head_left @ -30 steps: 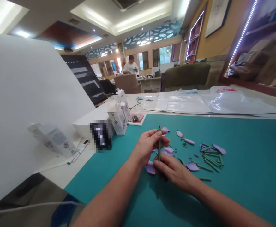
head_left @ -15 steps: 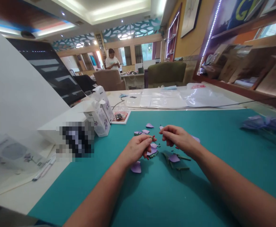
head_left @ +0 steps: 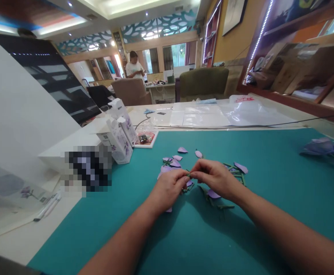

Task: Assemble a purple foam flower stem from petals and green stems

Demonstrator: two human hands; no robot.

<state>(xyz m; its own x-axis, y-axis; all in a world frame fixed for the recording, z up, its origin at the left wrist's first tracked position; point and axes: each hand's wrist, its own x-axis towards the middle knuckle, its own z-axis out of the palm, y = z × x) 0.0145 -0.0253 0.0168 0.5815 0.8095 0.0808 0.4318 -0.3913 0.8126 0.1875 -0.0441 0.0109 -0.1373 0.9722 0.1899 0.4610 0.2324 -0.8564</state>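
My left hand [head_left: 169, 187] pinches a small green piece [head_left: 188, 174] between thumb and fingers. Its exact kind is too small to make out. The fingertips of my right hand [head_left: 213, 176] are closed on the same spot, touching it from the right. Around the hands lie purple petal pieces, one of them a loose petal [head_left: 182, 150] beyond the left hand. Green stem pieces [head_left: 226, 207] lie under and beside the right hand, with another purple petal [head_left: 213, 194] on them. Part of the left pile is hidden behind the left hand.
A teal mat [head_left: 121, 214] covers the table. White flower-printed boxes [head_left: 117, 143] and a small white tray [head_left: 153, 140] stand at the back left. Clear plastic sheets [head_left: 204, 114] lie behind the mat. Purple flowers [head_left: 324, 147] rest at the right. A person [head_left: 134, 67] stands far back.
My right hand has moved left and down, so its fingertips now meet the left hand's at the small green piece. The view has shifted slightly.
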